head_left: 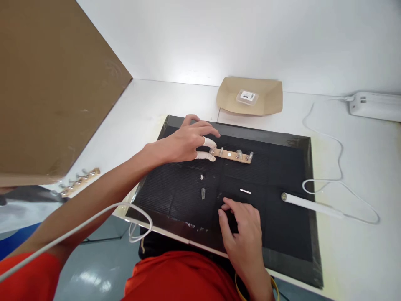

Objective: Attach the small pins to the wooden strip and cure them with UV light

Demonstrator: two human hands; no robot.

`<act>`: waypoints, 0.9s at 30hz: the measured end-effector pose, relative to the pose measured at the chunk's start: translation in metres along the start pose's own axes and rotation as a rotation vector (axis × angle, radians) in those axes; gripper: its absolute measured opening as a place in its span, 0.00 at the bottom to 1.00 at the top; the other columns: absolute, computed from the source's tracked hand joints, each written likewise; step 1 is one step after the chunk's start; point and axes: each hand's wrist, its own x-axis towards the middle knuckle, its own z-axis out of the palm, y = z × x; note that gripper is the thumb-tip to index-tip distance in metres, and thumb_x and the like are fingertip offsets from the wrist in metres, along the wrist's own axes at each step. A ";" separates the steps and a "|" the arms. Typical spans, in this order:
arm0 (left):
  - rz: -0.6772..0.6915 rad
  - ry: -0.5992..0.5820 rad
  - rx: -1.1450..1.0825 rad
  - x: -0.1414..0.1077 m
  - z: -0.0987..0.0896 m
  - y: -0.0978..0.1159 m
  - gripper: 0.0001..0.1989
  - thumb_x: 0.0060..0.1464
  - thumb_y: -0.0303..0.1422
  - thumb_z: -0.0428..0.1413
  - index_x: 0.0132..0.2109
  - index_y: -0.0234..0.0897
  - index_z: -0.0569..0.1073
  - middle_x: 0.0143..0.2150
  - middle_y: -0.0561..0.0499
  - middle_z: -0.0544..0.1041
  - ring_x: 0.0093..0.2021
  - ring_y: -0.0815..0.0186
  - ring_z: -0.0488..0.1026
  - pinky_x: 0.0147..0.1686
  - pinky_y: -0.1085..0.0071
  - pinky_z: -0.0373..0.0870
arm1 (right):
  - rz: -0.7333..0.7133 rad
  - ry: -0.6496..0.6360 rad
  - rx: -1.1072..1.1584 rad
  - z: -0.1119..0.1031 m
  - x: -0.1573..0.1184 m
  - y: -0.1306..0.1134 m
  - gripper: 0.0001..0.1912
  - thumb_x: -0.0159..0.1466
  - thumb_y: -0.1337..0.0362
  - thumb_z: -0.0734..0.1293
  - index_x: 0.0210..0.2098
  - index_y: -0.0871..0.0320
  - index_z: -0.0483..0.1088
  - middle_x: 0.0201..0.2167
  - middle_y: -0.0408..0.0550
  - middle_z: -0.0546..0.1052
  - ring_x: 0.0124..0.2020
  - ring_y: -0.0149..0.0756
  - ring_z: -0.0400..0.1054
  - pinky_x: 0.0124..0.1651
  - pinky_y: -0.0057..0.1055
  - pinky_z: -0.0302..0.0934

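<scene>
My left hand reaches over the black mat, with white finger cots on the thumb and index finger. These two fingers close around the left end of a thin wooden strip; the other fingers stretch out above. Several small clear pieces with metal parts stand along the strip, and a white dot marks its middle. My right hand rests low on the mat, fingers loosely bent and apart, holding nothing visible. Near it lie a short metal pin, a grey translucent piece and a tiny shiny part.
The ribbed black mat is taped to the white table. A white rod with a cord lies at right. Behind stand a cardboard tray holding a labelled plastic box, and a power strip. Another strip sits left.
</scene>
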 end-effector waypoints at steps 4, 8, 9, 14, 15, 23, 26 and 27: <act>-0.009 0.026 -0.029 -0.001 -0.001 0.000 0.06 0.66 0.36 0.60 0.44 0.41 0.82 0.61 0.45 0.79 0.61 0.54 0.74 0.63 0.52 0.53 | 0.001 -0.003 0.003 0.000 0.000 0.000 0.09 0.73 0.66 0.65 0.52 0.57 0.70 0.37 0.45 0.80 0.39 0.36 0.72 0.47 0.35 0.59; 0.011 0.043 -0.003 -0.003 -0.001 -0.001 0.08 0.68 0.35 0.58 0.43 0.41 0.81 0.61 0.44 0.79 0.61 0.54 0.75 0.62 0.52 0.53 | -0.001 0.004 0.001 0.001 0.002 0.000 0.08 0.73 0.66 0.64 0.51 0.58 0.70 0.37 0.44 0.80 0.38 0.36 0.72 0.47 0.35 0.58; 0.017 0.045 0.004 -0.003 0.000 -0.001 0.08 0.68 0.34 0.57 0.43 0.41 0.81 0.61 0.44 0.79 0.61 0.54 0.75 0.62 0.52 0.53 | -0.002 0.005 0.000 0.001 0.002 0.000 0.09 0.73 0.66 0.64 0.51 0.58 0.70 0.37 0.44 0.80 0.38 0.36 0.72 0.47 0.35 0.58; 0.009 0.052 0.013 -0.003 0.003 -0.002 0.06 0.65 0.30 0.58 0.41 0.41 0.81 0.61 0.44 0.79 0.60 0.54 0.75 0.62 0.51 0.52 | -0.009 0.009 -0.001 0.001 0.002 0.000 0.08 0.73 0.66 0.64 0.51 0.57 0.70 0.37 0.44 0.80 0.38 0.36 0.72 0.47 0.35 0.59; -0.004 0.048 0.010 -0.003 0.003 -0.002 0.06 0.63 0.29 0.58 0.40 0.41 0.81 0.61 0.45 0.79 0.61 0.54 0.74 0.63 0.50 0.52 | -0.007 0.009 -0.003 0.000 0.001 0.000 0.08 0.73 0.66 0.64 0.51 0.57 0.70 0.37 0.44 0.80 0.38 0.36 0.72 0.47 0.35 0.59; -0.035 0.012 0.045 -0.002 0.007 -0.004 0.14 0.54 0.17 0.52 0.28 0.37 0.76 0.62 0.48 0.79 0.61 0.55 0.73 0.63 0.49 0.54 | -0.010 0.018 -0.004 0.000 0.001 0.000 0.09 0.73 0.66 0.65 0.52 0.57 0.70 0.37 0.45 0.80 0.39 0.36 0.72 0.47 0.35 0.60; -0.040 0.023 0.016 -0.002 0.008 -0.003 0.12 0.61 0.23 0.55 0.32 0.39 0.78 0.61 0.47 0.79 0.61 0.55 0.73 0.63 0.48 0.53 | -0.010 0.017 -0.003 0.001 0.001 0.000 0.09 0.72 0.67 0.65 0.51 0.58 0.70 0.37 0.45 0.80 0.39 0.36 0.72 0.47 0.36 0.60; -0.045 0.033 0.004 -0.002 0.009 -0.003 0.10 0.63 0.26 0.56 0.36 0.40 0.80 0.61 0.47 0.80 0.61 0.55 0.73 0.64 0.48 0.53 | -0.007 0.016 0.000 0.001 0.001 0.000 0.09 0.72 0.67 0.65 0.51 0.58 0.70 0.37 0.45 0.80 0.39 0.35 0.72 0.47 0.36 0.60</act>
